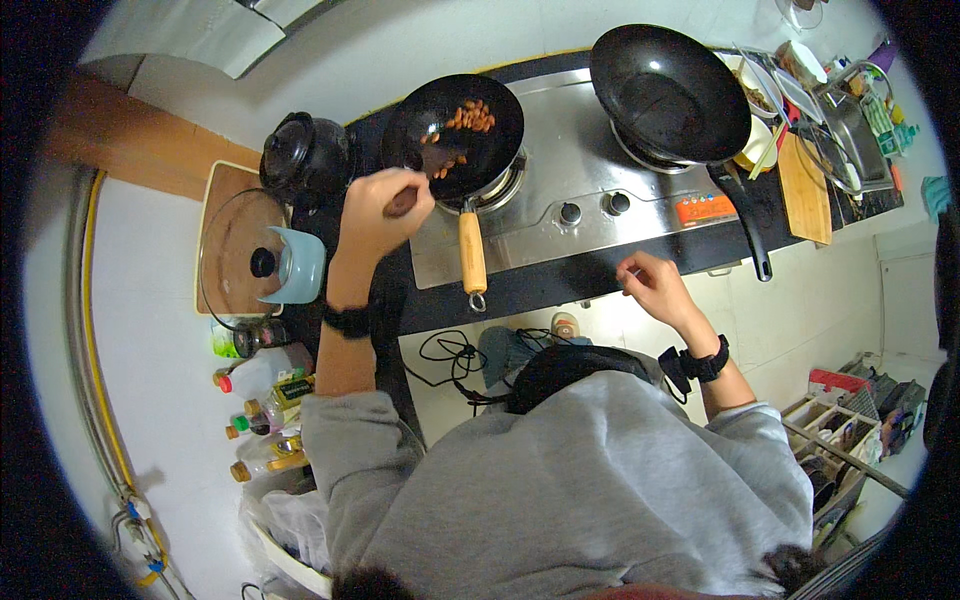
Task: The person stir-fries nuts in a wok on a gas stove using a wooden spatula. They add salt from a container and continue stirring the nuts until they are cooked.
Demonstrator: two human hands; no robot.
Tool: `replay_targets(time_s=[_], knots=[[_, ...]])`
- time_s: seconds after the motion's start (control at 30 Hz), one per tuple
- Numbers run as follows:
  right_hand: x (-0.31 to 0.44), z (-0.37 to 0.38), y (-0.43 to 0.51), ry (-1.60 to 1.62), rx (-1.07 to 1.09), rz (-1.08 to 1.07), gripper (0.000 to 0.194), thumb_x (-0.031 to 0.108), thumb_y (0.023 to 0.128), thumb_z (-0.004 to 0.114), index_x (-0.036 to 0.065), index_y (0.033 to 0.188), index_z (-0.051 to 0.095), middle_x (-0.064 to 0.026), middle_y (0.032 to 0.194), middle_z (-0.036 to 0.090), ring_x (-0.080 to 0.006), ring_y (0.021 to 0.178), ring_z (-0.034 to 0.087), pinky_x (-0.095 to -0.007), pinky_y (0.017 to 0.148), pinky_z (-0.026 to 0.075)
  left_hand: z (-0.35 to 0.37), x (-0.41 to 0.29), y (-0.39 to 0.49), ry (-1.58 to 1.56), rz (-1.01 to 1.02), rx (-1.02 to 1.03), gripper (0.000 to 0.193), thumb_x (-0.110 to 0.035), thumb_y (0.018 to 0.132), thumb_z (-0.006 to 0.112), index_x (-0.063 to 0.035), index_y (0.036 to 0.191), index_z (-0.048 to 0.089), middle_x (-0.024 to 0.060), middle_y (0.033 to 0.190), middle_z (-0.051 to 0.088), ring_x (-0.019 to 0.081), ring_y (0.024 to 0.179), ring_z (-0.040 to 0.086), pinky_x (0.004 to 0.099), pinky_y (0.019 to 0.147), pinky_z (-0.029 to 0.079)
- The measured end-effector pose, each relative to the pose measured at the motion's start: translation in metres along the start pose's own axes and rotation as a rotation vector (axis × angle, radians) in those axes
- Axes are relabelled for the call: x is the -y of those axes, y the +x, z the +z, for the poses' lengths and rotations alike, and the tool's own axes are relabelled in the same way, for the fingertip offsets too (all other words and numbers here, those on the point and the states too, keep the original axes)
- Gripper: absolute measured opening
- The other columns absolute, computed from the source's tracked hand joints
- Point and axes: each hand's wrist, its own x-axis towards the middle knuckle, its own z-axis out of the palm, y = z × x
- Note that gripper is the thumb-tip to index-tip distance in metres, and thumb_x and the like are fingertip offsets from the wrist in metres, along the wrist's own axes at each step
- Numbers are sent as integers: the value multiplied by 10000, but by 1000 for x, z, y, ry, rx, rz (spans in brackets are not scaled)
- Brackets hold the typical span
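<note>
On the left burner stands a black wok (420, 112) with a wooden handle (472, 251); orange-brown pieces that look like nuts (471, 116) lie in it. My left hand (386, 210), at the wok's near left rim, is closed around a brown wooden handle (400, 202); the tool's far end reaches into the wok and is hard to make out. My right hand (652, 286) hangs over the front edge of the counter with its fingers curled; whether it holds anything small cannot be told. A larger black wok (660, 97) rests tilted on the right burner.
A lidded black pot (304, 154) stands left of the wok, with a glass lid (262, 262) and a light blue holder (304, 266) nearer. Several bottles (274, 457) line the left side. A cutting board (805, 187), dishes and the sink (862, 135) are at right.
</note>
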Motion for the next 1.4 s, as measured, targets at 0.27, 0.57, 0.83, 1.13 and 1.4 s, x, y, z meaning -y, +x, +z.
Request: replay_targets(time_s=[0.27, 0.57, 0.83, 1.13, 1.4], knots=[[1, 2, 0, -12, 21, -56, 158, 155, 852, 604, 2, 874, 635, -113, 655, 626, -171, 553, 598, -301, 534, 463, 5, -4, 9, -78, -62, 73, 122, -83, 752, 666, 23, 813, 661, 167, 813, 681, 275, 728, 684, 311, 668, 541], [-2, 4, 1, 36, 5, -70, 147, 149, 848, 606, 5, 864, 634, -102, 656, 630, -170, 549, 597, -302, 531, 463, -2, -7, 9, -239, -203, 79, 109, -53, 752, 658, 37, 814, 660, 146, 732, 668, 180, 647, 670, 269, 615, 515], [-4, 7, 4, 33, 24, -5, 148, 154, 836, 608, 10, 856, 637, -105, 645, 625, -172, 547, 599, -308, 536, 466, -11, -22, 14, -41, -302, 200, 61, -50, 735, 649, 10, 738, 637, 126, 662, 634, 129, 575, 630, 248, 537, 470], [-5, 12, 10, 34, 39, -44, 153, 149, 835, 599, 4, 864, 640, -113, 636, 625, -185, 543, 606, -311, 545, 477, -11, -15, 12, -66, -195, 143, 74, -49, 740, 646, 17, 772, 653, 94, 650, 635, 100, 559, 603, 233, 535, 462], [-11, 11, 7, 39, 41, -18, 168, 169, 853, 593, 7, 866, 636, -115, 624, 617, -187, 548, 611, -308, 539, 474, -6, -16, 22, 137, -231, 158, 90, -50, 747, 640, 16, 801, 669, 111, 732, 678, 173, 627, 660, 257, 588, 503]])
